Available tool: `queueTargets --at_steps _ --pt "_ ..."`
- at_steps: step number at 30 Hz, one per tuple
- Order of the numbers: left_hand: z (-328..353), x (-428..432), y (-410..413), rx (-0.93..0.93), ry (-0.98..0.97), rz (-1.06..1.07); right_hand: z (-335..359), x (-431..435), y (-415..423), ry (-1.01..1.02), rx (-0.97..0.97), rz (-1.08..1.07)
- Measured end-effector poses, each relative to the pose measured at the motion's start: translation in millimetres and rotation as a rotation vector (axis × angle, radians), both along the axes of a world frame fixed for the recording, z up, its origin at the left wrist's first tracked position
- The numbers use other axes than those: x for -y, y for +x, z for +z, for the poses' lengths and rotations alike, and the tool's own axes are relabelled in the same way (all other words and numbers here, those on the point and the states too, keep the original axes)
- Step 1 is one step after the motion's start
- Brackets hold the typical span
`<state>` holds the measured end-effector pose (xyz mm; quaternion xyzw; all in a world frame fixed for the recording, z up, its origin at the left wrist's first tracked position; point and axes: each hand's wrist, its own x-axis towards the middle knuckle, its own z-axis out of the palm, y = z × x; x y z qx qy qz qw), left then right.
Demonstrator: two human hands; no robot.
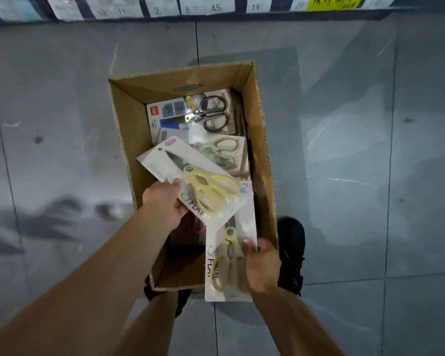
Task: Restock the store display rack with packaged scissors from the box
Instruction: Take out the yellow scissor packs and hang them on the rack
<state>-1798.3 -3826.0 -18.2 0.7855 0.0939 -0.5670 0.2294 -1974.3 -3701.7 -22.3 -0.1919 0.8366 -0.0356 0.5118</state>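
An open cardboard box [129,124] stands on the grey tiled floor below me. My left hand [165,201] grips a white card pack of yellow scissors [206,186] by its lower left edge, tilted above the box. My right hand [262,263] holds a second, similar pack of yellow-green scissors [226,260] by its right edge over the box's near right corner. Inside the box lie a pack of green scissors [221,152] and a pack of black-handled steel scissors [208,114] on more packs.
A shelf edge with numbered price labels [216,7] and a yellow tag [334,2] runs along the top of the view. A black shoe [292,242] stands right of the box, and another foot is partly hidden under its near edge.
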Motion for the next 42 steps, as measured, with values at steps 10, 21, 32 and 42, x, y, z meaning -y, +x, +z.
queueTargets --at_steps 10,21,32,42 --pt "149 -8 34 0.038 -0.138 -0.129 134 92 -28 -0.255 0.148 0.041" --pt "450 70 2 0.208 -0.629 -0.279 435 230 -73 -0.778 0.224 0.052" --pt "694 51 -25 0.285 -0.989 -0.207 712 215 -123 -1.052 0.379 0.037" --pt "790 16 -83 0.226 -1.17 -0.398 807 115 -161 -1.209 0.223 -0.164"
